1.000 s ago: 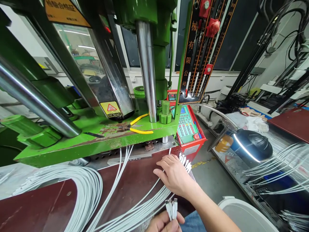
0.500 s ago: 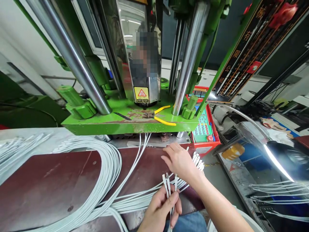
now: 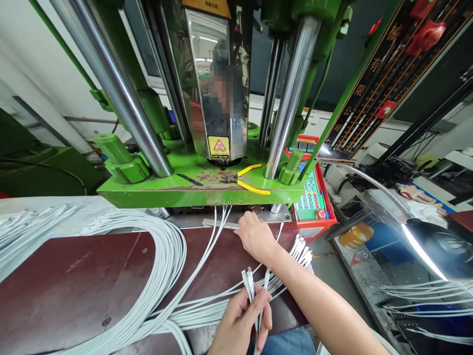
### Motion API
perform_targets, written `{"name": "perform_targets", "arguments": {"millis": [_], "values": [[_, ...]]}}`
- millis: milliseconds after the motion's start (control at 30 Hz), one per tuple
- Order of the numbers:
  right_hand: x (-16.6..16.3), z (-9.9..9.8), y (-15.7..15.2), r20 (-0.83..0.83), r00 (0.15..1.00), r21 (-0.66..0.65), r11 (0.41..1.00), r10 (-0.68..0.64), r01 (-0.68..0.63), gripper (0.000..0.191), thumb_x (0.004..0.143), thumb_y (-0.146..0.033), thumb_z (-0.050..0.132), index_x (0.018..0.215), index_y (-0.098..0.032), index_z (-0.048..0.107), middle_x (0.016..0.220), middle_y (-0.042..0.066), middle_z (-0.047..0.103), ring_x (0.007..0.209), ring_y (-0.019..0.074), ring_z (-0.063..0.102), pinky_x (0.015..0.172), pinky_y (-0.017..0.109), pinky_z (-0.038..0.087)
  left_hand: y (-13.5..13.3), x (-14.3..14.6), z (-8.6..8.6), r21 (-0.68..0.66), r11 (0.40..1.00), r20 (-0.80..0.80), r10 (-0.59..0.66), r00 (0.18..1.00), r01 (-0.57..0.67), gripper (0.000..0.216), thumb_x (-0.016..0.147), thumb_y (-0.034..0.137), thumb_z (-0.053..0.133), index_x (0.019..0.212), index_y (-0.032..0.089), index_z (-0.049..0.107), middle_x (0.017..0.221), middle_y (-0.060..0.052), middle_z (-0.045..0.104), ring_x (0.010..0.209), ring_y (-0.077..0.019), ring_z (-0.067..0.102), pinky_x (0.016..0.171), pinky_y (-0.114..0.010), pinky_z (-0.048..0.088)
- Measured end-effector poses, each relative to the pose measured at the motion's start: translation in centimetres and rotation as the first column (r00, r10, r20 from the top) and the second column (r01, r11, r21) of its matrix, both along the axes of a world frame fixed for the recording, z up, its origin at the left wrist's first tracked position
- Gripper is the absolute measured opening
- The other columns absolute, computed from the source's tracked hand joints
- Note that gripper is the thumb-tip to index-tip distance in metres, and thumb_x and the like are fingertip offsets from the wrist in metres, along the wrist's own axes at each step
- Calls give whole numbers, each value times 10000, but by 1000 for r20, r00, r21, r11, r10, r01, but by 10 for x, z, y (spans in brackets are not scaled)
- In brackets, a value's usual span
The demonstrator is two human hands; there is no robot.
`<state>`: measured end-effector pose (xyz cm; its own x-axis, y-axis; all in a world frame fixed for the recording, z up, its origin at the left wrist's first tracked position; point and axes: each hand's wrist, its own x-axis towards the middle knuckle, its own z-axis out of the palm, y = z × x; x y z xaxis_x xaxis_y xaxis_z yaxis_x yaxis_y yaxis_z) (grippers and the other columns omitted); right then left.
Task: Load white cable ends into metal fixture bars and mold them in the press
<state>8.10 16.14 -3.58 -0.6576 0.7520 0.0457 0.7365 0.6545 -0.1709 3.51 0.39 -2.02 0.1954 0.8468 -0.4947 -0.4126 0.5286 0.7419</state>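
My left hand [image 3: 242,318] is at the bottom centre, closed around a few white cable ends [image 3: 253,286] whose plugs stick up above my fingers. My right hand [image 3: 254,234] reaches forward over the dark red table [image 3: 74,276], fingertips at the base of the green press [image 3: 192,190], beside three white cables [image 3: 220,219] that run under it. Whether it grips anything there is hidden. A fan of white cable plugs [image 3: 301,249] lies just right of my right wrist.
A thick looped bundle of white cables [image 3: 155,266] covers the table's left half. Yellow-handled pliers [image 3: 246,180] lie on the green press plate. A red control box [image 3: 312,199] and a black gooseneck lamp [image 3: 436,244] stand to the right.
My right hand moved left and forward from the fanned plugs to the press base. My left hand rose into view with the cable ends. The view swung left.
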Motion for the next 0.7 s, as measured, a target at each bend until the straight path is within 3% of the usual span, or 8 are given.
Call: {"name": "perform_targets", "arguments": {"millis": [167,233,267,333,400,467,600,700], "values": [[64,29,-32,-1,978,-206,957,-208,203,274,960,-352,321,1007,-133,479,828,57,563,704,156,529,616,283,397,0,-2,-1,59,993,-96,-98,991,104,447,876,536,464,737,113,426,614,-8,491,383,-37,367,445,-224,258],[94,39,-48,-227,872,-540,802,-433,257,322,947,-450,348,1071,-173,454,802,19,557,682,104,500,665,247,411,2,-2,-1,75,989,-107,-123,987,131,455,877,543,455,720,118,425,583,3,461,380,-40,348,444,-227,260],[107,43,-57,-330,811,-669,726,-484,161,359,935,-479,372,1137,-187,426,808,12,540,689,86,489,668,222,420,2,-1,-1,78,986,-111,-141,984,150,457,874,551,453,718,122,419,567,9,444,378,-41,337,442,-228,256],[126,47,-71,-389,722,-833,553,-572,-11,405,915,-513,399,1129,-169,417,763,6,505,627,63,476,596,186,417,3,3,-2,73,977,-142,-190,971,202,463,867,564,451,720,126,415,557,13,435,379,-43,325,438,-227,242],[134,47,-82,-372,700,-891,445,-609,-86,443,919,-545,356,980,-119,462,643,-5,440,496,44,408,470,168,341,4,8,-1,43,966,-188,-244,951,257,470,857,572,459,718,125,418,561,10,443,382,-41,319,432,-225,218],[135,44,-87,-373,673,-904,413,-639,-109,512,925,-563,308,939,-89,502,625,-2,421,442,24,343,419,162,276,4,14,-1,-1,955,-228,-290,929,298,480,844,583,466,710,126,414,560,10,442,387,-41,316,423,-221,194],[134,38,-85,-362,614,-926,346,-701,-151,572,912,-544,369,1322,-151,442,881,36,503,526,15,410,464,153,357,4,21,-1,-43,924,-245,-378,893,379,501,814,625,472,717,140,394,536,26,405,388,-43,299,405,-208,194],[137,33,-83,-394,598,-915,361,-698,-180,579,918,-515,387,1397,-189,392,879,34,513,620,35,441,568,167,407,4,24,-3,-79,913,-239,-407,882,400,503,792,638,491,740,148,393,547,29,412,382,-43,289,387,-202,195]]}}
